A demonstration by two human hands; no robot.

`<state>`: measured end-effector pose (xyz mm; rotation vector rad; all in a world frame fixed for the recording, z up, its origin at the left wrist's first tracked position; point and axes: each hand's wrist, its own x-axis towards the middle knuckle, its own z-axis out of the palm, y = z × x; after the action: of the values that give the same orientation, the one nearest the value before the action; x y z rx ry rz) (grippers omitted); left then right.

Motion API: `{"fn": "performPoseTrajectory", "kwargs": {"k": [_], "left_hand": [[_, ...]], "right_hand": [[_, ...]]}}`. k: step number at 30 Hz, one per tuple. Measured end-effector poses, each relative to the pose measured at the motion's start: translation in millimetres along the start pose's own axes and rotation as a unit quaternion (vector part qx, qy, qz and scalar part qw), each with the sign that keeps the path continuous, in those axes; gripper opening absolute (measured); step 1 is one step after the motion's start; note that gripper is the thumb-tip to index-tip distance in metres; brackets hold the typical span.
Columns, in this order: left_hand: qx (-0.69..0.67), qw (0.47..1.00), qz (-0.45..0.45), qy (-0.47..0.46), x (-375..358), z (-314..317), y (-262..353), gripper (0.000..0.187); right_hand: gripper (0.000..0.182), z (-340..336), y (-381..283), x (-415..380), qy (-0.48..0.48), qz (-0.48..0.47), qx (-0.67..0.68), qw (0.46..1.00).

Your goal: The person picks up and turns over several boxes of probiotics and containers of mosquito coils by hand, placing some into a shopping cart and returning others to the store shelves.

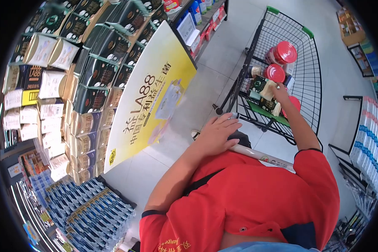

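Note:
My left hand (216, 133) is closed over the left end of the shopping cart's handle (262, 156), with its thumb near the white bar. My right arm reaches into the shopping cart (319, 84). There my right hand (280, 92) grips a cream and dark green boxed drink pack (268, 90), its fingertips partly hidden. Close around it are a red-lidded tub (275, 73), a larger red-lidded tub (286, 52) and a third red item (293, 105) partly behind my forearm. A small jar-like item (255, 71) sits at the basket's left side.
On the left stand tall stacks of boxed packs (98, 71) beside a yellow and white sign board (155, 101). Wrapped blue and white packs (88, 214) are piled low at the lower left. Shelving (206, 25) stands ahead, and stacked bottle packs (369, 138) are at right.

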<state>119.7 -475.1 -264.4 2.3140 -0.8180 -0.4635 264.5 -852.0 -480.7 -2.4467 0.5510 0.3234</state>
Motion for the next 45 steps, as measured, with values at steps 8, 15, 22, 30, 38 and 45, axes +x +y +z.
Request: {"fn": "performPoseTrajectory", "kwargs": {"k": [8,15,22,30,38,45], "left_hand": [[-0.007,1.0,-0.007,0.004,-2,4,-3,0.053],[-0.022,0.999,-0.008,0.022,-5,4,-2,0.052],[0.024,0.999,-0.034,0.004,-5,-1,0,0.048],[0.018,0.968,-0.038,0.246,-121,-146,-4,0.029],[0.519,0.461,-0.469,0.545,-407,-301,-71,0.088],[0.288,0.434,-0.588,0.619,-458,-288,-121,0.118]], "right_hand": [[0.049,-26,-77,-59,-0.185,-0.055,0.168,0.967],[0.036,-62,-135,-92,-0.203,-0.118,0.225,0.946],[0.022,-78,-185,-170,-0.183,-0.217,0.293,0.913],[0.018,-34,-198,-236,-0.229,-0.393,0.167,0.875],[0.017,-16,-220,-247,-0.231,-0.42,0.147,0.865],[0.017,0,-236,-250,-0.232,-0.398,0.182,0.869]]}}
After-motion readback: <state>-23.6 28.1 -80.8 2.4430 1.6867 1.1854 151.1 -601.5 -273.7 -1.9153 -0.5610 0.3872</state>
